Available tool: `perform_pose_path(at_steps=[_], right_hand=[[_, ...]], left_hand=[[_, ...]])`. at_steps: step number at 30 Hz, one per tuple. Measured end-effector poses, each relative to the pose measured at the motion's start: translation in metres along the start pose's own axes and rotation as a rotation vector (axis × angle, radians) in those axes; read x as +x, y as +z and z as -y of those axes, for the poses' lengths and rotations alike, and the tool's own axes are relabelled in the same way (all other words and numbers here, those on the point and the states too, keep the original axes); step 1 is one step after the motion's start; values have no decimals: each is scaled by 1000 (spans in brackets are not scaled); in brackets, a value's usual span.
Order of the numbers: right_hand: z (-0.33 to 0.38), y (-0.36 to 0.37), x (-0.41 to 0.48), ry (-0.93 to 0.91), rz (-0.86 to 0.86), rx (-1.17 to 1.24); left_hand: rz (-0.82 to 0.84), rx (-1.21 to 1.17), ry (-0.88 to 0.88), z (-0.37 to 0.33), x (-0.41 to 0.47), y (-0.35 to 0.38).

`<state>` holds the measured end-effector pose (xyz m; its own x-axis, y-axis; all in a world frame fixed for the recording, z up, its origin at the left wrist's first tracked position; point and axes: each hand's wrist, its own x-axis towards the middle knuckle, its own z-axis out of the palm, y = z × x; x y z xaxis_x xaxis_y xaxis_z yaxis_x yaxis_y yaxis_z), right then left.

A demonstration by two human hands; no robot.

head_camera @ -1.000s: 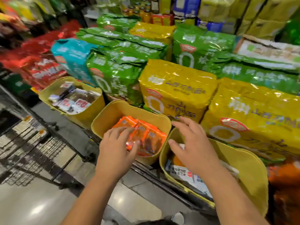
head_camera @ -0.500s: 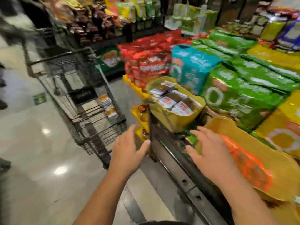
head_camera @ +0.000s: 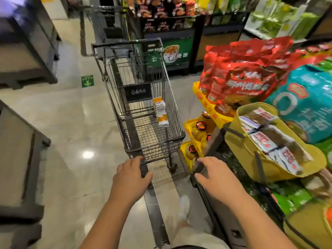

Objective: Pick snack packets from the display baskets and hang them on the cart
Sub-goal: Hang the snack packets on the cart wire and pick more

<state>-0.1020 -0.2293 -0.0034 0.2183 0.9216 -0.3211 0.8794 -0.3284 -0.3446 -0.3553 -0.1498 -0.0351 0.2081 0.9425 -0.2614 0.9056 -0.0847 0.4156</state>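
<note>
My left grip (head_camera: 132, 177) is released, fingers loosely spread and carrying nothing, at the near end of the cart (head_camera: 125, 44). I cannot confirm contact with the frame. One strip of orange-and-white snack packets (head_camera: 160, 112) hangs inside the cart's right wall, so I judge that portion complete. My right grip (head_camera: 215, 178) is likewise released and empty, palm down, fingers at the dark edge of the display stand (head_camera: 224, 223). Further right, the yellow display basket (head_camera: 242, 155) holds a stack of white-and-red packets (head_camera: 264, 139), none hung. Status: early — one strip on the cart, a stocked basket to draw from. The next action I judge necessary is a fresh pick.
</note>
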Motion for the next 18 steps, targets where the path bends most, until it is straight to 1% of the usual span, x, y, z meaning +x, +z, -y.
perform_pose_path(at_steps=[6, 8, 11, 13, 16, 18], right_hand=[[13, 14, 120, 34, 297, -171], [24, 12, 170, 2, 349, -184], [42, -2, 234, -56, 369, -210], [53, -15, 277, -88, 372, -210], [68, -30, 333, -142, 332, -224], [74, -35, 363, -186, 313, -191]], left_hand=[[59, 85, -64, 10, 70, -13], [72, 122, -97, 14, 102, -24], [93, 162, -154, 16, 145, -41], [79, 173, -182, 14, 177, -52], [52, 181, -207, 10, 221, -60], [58, 184, -219, 9, 248, -60]])
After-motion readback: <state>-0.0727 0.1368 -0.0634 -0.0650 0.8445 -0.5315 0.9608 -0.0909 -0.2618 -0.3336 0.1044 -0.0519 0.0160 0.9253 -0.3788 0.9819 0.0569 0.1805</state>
